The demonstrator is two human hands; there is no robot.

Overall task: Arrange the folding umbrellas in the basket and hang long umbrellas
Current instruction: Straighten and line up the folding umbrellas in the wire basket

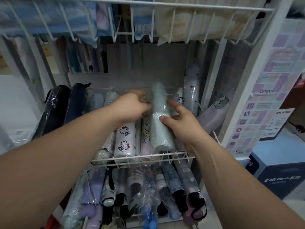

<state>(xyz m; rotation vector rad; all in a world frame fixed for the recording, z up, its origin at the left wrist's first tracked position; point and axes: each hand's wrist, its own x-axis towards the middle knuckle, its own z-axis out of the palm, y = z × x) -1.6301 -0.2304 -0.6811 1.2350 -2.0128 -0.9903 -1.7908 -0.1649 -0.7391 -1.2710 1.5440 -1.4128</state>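
The pale green umbrella (160,129) lies lengthwise in the middle basket (132,158), right of the basket's centre. Its near end sits just behind the front rim and its far end is raised toward the back wire. My right hand (181,123) grips it at the lower half, with the thumb across the front of the plastic sleeve and the fingers along its right side. I judge this hold lets me steer the umbrella down into a row slot.

My left hand (132,106) is at the basket's centre, just beside the umbrella, with the fingers curled downward. Blur hides the fingertips, so I cannot tell whether that grip is closed on anything; it probably holds a gap open.

Both forearms reach in over the front rim and converge. The cat-print umbrella (124,139) lies parallel, left of centre. The dark umbrellas (56,109) lean at the basket's left end.
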